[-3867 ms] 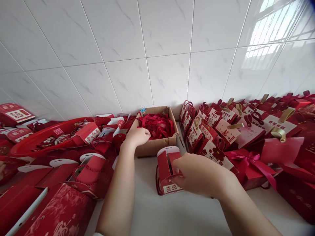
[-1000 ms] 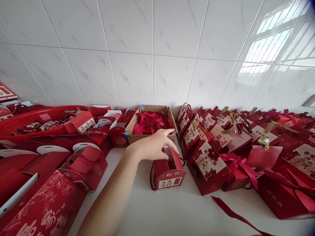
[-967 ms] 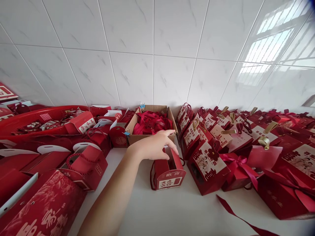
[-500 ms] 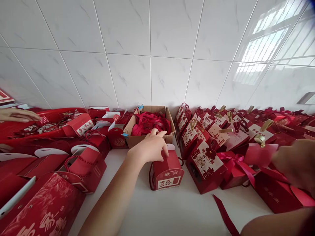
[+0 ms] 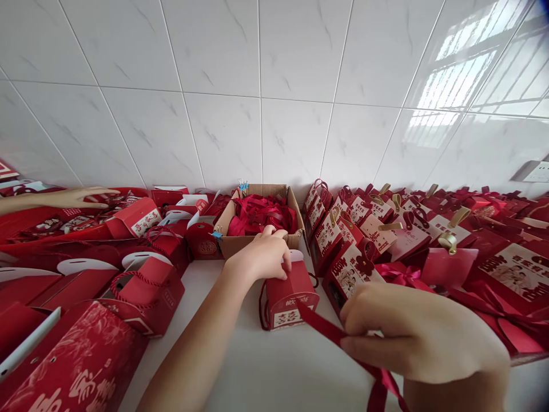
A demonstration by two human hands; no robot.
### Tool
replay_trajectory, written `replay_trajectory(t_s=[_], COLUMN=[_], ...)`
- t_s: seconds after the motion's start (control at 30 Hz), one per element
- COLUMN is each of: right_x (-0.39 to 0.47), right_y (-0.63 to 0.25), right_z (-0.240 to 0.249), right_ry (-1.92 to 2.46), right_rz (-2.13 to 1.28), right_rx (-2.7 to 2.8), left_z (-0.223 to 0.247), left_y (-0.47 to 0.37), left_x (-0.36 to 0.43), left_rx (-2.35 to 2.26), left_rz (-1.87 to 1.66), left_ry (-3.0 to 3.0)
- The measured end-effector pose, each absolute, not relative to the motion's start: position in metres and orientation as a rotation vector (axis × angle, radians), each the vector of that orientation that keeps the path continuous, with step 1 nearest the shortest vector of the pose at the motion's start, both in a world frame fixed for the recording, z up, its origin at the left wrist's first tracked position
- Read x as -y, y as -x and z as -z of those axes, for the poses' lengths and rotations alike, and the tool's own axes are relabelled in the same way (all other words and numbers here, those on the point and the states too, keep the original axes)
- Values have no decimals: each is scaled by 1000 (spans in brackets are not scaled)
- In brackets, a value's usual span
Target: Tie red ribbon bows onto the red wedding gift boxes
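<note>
On the white tabletop before me stands a small red gift box (image 5: 292, 292) with a rounded front, a white label with Chinese characters and red cord handles. My left hand (image 5: 266, 253) lies over its top and back edge, fingers curled around it, some hidden behind the knuckles. Just to the right, my right hand (image 5: 412, 329) pinches a dark red ribbon (image 5: 321, 326) between thumb and fingers. One end of the ribbon reaches the front of the box, and the rest hangs below the hand.
Behind the box, a cardboard carton (image 5: 234, 247) holds red ribbons. Finished red boxes (image 5: 338, 234) crowd the right side. More red boxes (image 5: 158, 294) stand at left, where another person's hand (image 5: 81, 197) hovers over a red basket (image 5: 26, 247). A tiled wall (image 5: 223, 137) closes the back.
My right hand has come in from the right edge, carrying the ribbon to the front of the box. My left hand has stayed put. The other person's hand has moved right over the basket.
</note>
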State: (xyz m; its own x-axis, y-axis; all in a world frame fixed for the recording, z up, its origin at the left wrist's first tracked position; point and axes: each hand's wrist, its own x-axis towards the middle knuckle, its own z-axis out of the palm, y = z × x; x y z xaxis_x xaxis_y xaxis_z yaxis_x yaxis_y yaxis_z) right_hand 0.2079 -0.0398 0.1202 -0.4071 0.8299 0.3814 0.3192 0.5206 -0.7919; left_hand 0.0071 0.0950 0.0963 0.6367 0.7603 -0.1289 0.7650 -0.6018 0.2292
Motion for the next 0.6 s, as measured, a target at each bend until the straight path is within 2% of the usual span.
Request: replay_trajectory(t_s=[0.13, 0.23, 0.33, 0.5, 0.6], right_x=[42, 44, 41, 25, 20], right_y=[-199, -191, -183, -183, -188], right_z=[-122, -125, -109, -43, -13], right_ry=[646, 491, 558, 578, 533], right_rz=[-1068, -1231, -1376, -1630, -1652], right_rx=[2412, 2509, 2344, 1787, 1607], left_z=[-98, -100, -101, -103, -102], left_y=[-7, -7, -7, -5, -4], left_x=[-95, -95, -96, -96, -97], left_rx=[-1220, -1216, -1231, -1267, -1261], left_rz=[35, 56, 62, 140, 171], left_ry=[-2595, -2582, -2563, -2508, -2497])
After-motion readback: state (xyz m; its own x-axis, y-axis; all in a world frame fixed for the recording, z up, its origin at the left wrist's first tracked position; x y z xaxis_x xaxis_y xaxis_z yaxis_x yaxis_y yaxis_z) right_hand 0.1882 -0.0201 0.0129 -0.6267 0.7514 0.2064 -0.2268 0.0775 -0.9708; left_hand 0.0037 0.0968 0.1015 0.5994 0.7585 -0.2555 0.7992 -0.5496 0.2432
